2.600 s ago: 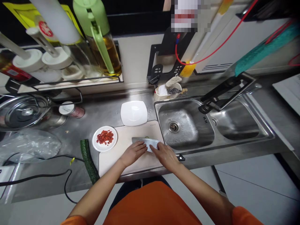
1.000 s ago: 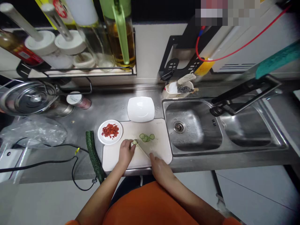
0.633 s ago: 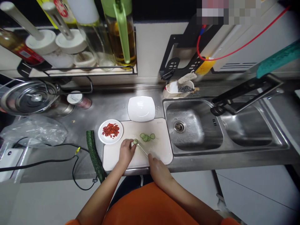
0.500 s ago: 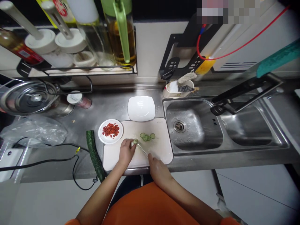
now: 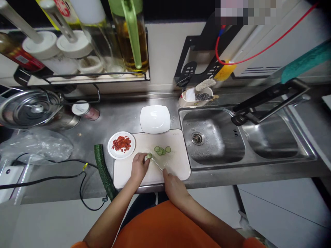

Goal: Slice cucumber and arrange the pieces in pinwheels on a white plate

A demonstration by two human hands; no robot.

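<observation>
My left hand (image 5: 139, 167) is closed on a short piece of cucumber (image 5: 149, 156) over the white cutting board (image 5: 178, 165). My right hand (image 5: 173, 184) is wrapped round the handle of a knife (image 5: 157, 164), whose thin blade points up and left to the cucumber piece. Several cucumber slices (image 5: 160, 151) lie on the board to the right of the blade. A round white plate of chopped red pieces (image 5: 121, 143) overlaps the board's upper left corner. Left of the board, a long dark green cucumber (image 5: 103, 168) rests on the steel counter.
Behind the board stands a white square plate (image 5: 155, 119). A double steel sink (image 5: 214, 137) with a black tap (image 5: 256, 106) is on the right. To the left are a black cable (image 5: 51, 178), a plastic bag (image 5: 38, 144), a lidded pot (image 5: 33, 108) and a small jar (image 5: 86, 110).
The whole view has shifted very slightly. Both hands, the knife and the cucumber piece keep nearly the same places on the board.
</observation>
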